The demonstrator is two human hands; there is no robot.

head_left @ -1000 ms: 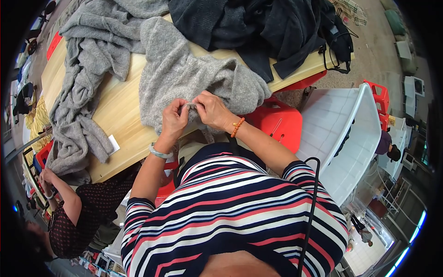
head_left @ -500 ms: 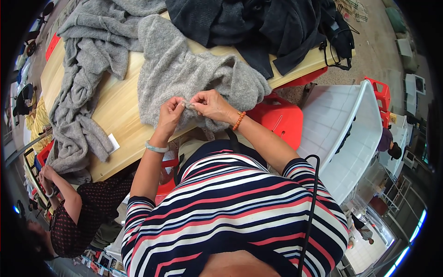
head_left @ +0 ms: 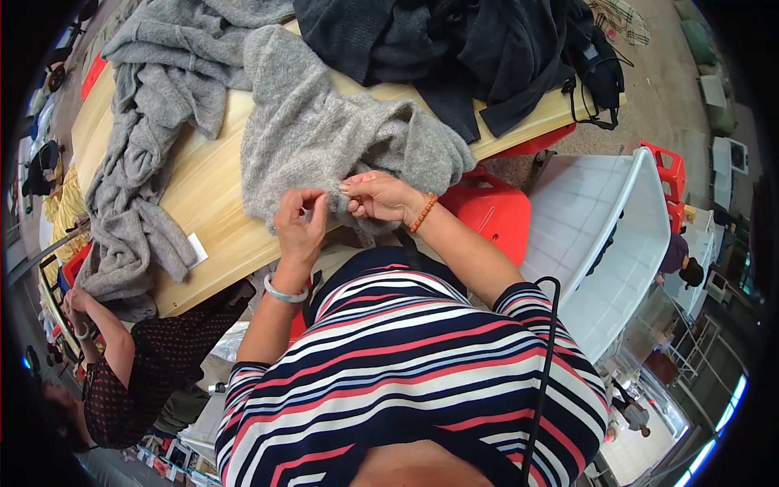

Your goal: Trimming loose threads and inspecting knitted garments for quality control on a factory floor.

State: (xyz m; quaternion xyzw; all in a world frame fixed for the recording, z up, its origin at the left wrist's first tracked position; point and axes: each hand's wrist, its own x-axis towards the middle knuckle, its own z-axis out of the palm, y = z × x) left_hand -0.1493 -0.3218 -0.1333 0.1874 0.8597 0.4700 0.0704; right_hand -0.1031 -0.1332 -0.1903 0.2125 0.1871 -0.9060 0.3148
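At frame centre, the left hand [head_left: 299,221] and right hand [head_left: 378,197] both pinch the near edge of a light grey knitted garment [head_left: 324,134], which lies on a wooden table [head_left: 207,203] above them.

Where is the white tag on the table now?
In the head view, the white tag lies on the wooden table at the left, beside the twisted grey garment, left of the left hand.

grey knit's [head_left: 324,138] pinched edge behind fingers [head_left: 312,213], dark garments [head_left: 454,49] cut off at top
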